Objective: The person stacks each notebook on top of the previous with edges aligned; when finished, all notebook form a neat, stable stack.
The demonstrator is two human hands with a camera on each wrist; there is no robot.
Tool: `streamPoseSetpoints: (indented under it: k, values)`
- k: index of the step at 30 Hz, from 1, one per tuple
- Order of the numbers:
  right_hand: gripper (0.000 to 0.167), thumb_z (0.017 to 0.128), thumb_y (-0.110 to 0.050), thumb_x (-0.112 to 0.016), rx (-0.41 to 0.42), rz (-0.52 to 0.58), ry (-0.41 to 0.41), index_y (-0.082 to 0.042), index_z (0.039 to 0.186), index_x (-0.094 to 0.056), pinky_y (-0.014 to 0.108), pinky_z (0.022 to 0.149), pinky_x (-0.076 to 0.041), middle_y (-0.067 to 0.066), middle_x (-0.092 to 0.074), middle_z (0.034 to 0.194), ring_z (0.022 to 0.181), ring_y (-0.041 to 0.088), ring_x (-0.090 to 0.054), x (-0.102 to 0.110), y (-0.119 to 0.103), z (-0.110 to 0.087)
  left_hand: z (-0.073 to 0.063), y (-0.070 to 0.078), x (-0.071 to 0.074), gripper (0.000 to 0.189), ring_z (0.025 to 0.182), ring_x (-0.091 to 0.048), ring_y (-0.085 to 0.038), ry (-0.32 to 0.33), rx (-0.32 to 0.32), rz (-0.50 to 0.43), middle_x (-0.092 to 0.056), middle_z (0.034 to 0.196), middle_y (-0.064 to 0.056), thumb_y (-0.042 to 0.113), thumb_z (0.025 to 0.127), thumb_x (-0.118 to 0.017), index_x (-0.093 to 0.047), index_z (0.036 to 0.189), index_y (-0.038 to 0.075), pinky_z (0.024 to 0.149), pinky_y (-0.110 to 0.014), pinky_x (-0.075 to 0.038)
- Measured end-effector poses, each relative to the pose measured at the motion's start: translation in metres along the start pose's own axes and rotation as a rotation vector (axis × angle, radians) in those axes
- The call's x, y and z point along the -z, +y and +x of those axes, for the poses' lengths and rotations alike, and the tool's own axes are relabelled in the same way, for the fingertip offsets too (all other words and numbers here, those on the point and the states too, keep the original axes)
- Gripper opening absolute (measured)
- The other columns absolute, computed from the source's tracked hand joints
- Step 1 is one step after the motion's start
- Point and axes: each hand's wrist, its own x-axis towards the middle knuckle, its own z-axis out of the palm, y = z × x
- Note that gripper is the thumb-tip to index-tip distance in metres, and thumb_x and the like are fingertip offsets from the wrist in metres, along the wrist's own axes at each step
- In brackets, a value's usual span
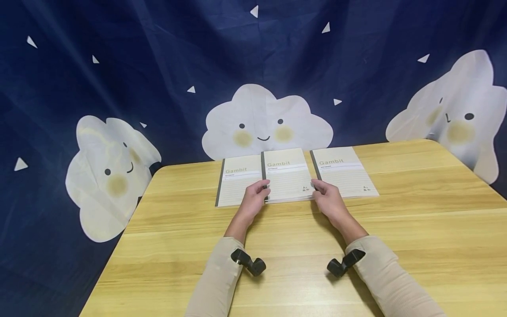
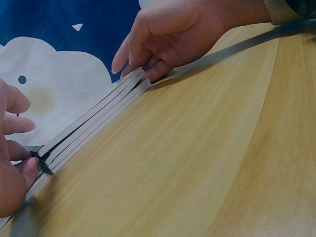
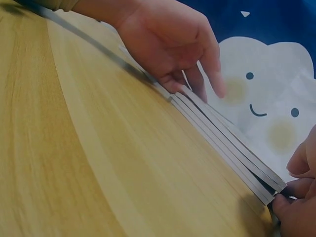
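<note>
A stack of notebooks (image 1: pixel 287 178) with pale covers lies in the middle of a row, "Gambit" printed on the top one. My left hand (image 1: pixel 254 198) pinches the stack at its dark spine, thumb low and fingers higher. At the opposite edge, my right hand (image 1: pixel 328 198) holds the stack between thumb and fingers. The left wrist view shows the layered edges (image 2: pixel 94 121) from the front, with a thin gap under the upper part. In the right wrist view the right hand (image 3: pixel 298 190) grips the near corner, while the left hand (image 3: pixel 170 44) is at the far end.
One notebook (image 1: pixel 237 191) lies flat to the left, partly behind the left hand, and another (image 1: pixel 346 174) to the right. All are near the back of the wooden table (image 1: pixel 293 264). A dark blue cloth (image 1: pixel 174 66) with cloud faces hangs behind it.
</note>
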Motion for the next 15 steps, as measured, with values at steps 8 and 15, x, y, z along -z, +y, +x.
streamPoseSetpoints:
  k: [8, 15]
  values:
    - [0.05, 0.093, -0.002, -0.037, -0.018, 0.003, 0.019, 0.007, 0.142, -0.033, 0.04, 0.112, -0.029, 0.022, -0.034, 0.147, 0.139, 0.03, -0.028, 0.0009, -0.0018, -0.0006, -0.0017, 0.0, 0.0005, 0.046, 0.138, -0.031, -0.027, -0.004, 0.005, 0.008, -0.041, 0.145, -0.013, 0.017, 0.095, -0.05, -0.045, 0.137, 0.002, 0.114, -0.042, -0.024]
    - [0.049, 0.093, -0.004, -0.038, -0.02, -0.004, 0.035, 0.007, 0.141, -0.035, 0.04, 0.109, -0.033, 0.021, -0.037, 0.146, 0.138, 0.029, -0.029, 0.0005, -0.0016, -0.0004, -0.0011, 0.0005, 0.0017, 0.046, 0.137, -0.033, -0.029, -0.018, 0.017, 0.0, -0.04, 0.146, -0.014, 0.018, 0.096, -0.05, -0.044, 0.139, 0.003, 0.113, -0.043, -0.026]
